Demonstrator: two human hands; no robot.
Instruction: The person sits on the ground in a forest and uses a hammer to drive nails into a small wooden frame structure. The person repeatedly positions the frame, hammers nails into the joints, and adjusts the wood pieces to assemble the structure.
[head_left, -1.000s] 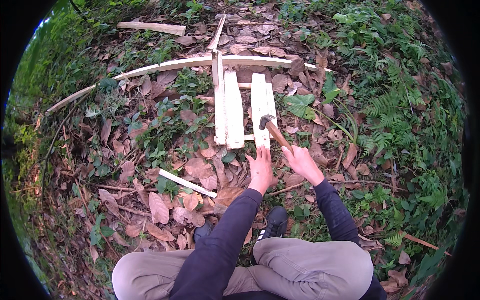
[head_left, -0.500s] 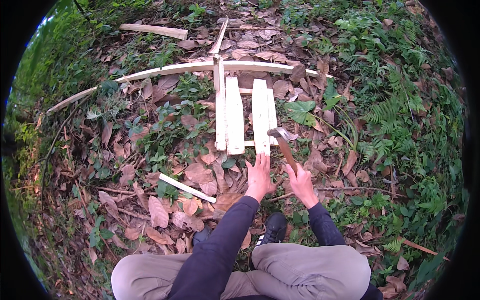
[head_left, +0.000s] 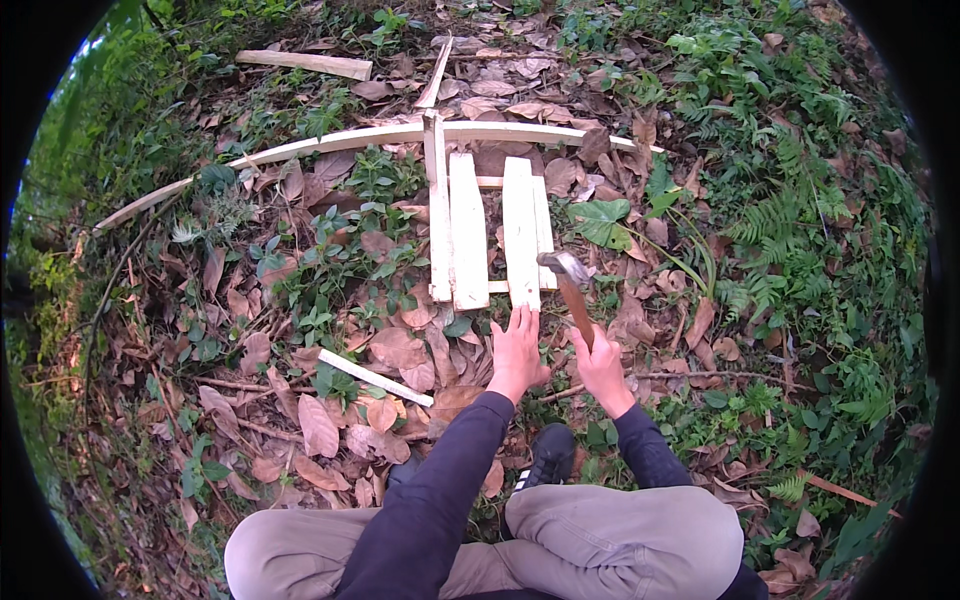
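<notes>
A hammer (head_left: pixel 572 294) with a wooden handle and a metal head is gripped in my right hand (head_left: pixel 603 372); its head hovers beside the near right corner of a small pale wooden frame. My left hand (head_left: pixel 516 354) stretches its fingers onto the near end of a pale plank (head_left: pixel 520 230), the thumb held apart. That plank lies lengthwise over the crosspieces of the frame, next to its right side rail (head_left: pixel 543 225). A second plank (head_left: pixel 468 235) lies on the left, alongside an upright-looking left post (head_left: pixel 438 210). Whether I hold a nail cannot be seen.
Beyond the frame a long pale strip (head_left: pixel 350 138) runs across the ground. A split piece (head_left: pixel 436 75) and a short board (head_left: pixel 305 64) lie farther off. Nearer, a small stick (head_left: pixel 375 377) rests on dry leaves (head_left: pixel 318 425). Ferns (head_left: pixel 770 235) grow on the right.
The hammer's head has shifted very slightly to the right and down. My left hand stays at the plank's end, and the wooden pieces keep their arrangement.
</notes>
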